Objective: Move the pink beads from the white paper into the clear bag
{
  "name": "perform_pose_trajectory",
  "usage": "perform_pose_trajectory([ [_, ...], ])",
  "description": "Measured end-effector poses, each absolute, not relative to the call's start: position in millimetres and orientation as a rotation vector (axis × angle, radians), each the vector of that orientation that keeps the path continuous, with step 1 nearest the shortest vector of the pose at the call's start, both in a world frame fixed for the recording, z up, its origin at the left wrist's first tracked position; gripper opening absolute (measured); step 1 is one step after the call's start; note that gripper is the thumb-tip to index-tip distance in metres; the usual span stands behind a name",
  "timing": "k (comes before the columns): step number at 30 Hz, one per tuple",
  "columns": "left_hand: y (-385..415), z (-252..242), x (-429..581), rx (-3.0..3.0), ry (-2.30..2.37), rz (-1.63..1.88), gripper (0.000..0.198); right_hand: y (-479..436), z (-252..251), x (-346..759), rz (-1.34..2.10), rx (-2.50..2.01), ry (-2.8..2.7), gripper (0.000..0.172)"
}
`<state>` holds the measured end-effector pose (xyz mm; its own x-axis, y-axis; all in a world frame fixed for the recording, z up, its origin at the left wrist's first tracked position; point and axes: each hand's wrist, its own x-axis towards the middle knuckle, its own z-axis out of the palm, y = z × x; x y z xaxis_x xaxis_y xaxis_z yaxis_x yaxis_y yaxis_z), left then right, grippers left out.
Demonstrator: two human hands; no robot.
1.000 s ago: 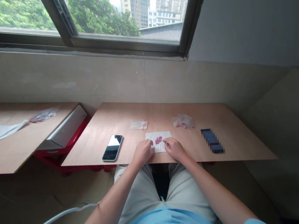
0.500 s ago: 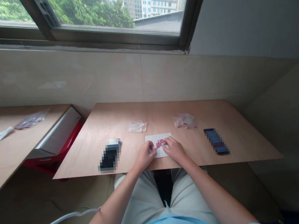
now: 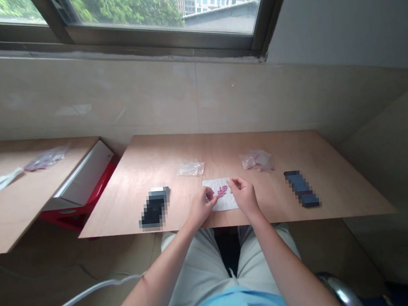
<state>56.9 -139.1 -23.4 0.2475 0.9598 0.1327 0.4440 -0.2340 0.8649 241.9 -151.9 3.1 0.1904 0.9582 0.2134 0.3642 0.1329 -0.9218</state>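
Small pink beads [image 3: 222, 190] lie in a cluster on a white sheet [image 3: 225, 204], perhaps paper or cloth, near the table's front edge. At the sheet's left side my left hand [image 3: 201, 206] is curled, with a small reddish thing, too small to name, between thumb and fingers. My right hand [image 3: 244, 198] rests over the sheet's right edge, thumb and fingertips pinched together just right of the beads. Whatever is in that pinch, if anything, is too small to make out.
Behind the sheet on the table [image 3: 221, 147] lie a clear plastic bag [image 3: 191, 168] and another bag with pinkish contents [image 3: 257, 160]. Blurred dark phone-like things flank my hands, one at left [image 3: 154, 208], one at right [image 3: 302, 189]. A second table [image 3: 4, 220] stands left.
My right hand has drawn back from the beads to the right, its fingers still pinched. My left hand stays beside the beads. The whole view has tilted slightly down.
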Motion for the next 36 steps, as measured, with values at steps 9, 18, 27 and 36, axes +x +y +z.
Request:
perform_pose_trajectory([
  [9,-140,-24,59,1.777,1.289,0.940,0.013,-131,-32,267,0.550,-1.626,-1.684,0.022],
  [18,-139,-22,58,1.798,1.298,0.888,0.012,-117,-33,274,0.531,-1.671,-1.949,0.017],
  [27,-138,-27,57,1.815,1.321,0.887,0.011,-131,-11,259,0.776,-1.496,-1.270,0.030],
  [36,-139,-26,56,1.803,1.298,0.923,0.010,-149,-13,255,0.592,-1.687,-1.698,0.010],
])
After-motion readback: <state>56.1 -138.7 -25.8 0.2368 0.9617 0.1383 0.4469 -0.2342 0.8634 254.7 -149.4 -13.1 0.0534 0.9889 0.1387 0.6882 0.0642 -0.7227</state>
